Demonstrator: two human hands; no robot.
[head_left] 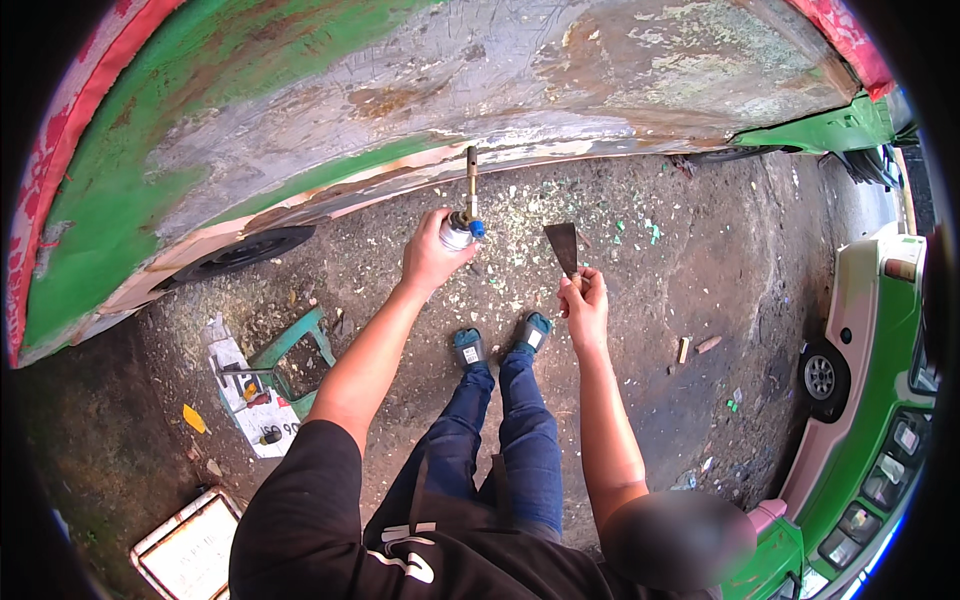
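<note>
My left hand point(433, 252) is closed around a gas torch point(458, 230): a silvery canister with a blue knob and a brass-coloured nozzle tube that points away from me toward the vehicle. No flame can be made out. In my right hand point(587, 308) is a putty knife point(564, 247), held by its handle with the broad dark blade pointing up and away. Before both hands stands the vehicle's side panel point(480, 70), where green paint is stripped in large patches down to grey and rusty metal. Both tools are apart from the panel.
Paint flakes litter the ground point(520, 210) below the panel. At left lie a green stool-like frame point(290, 355) and a white board point(265, 425); a white-faced panel point(190, 550) is nearer. A green and white vehicle point(850, 400) is parked at right. Broken brick bits point(708, 344) lie between.
</note>
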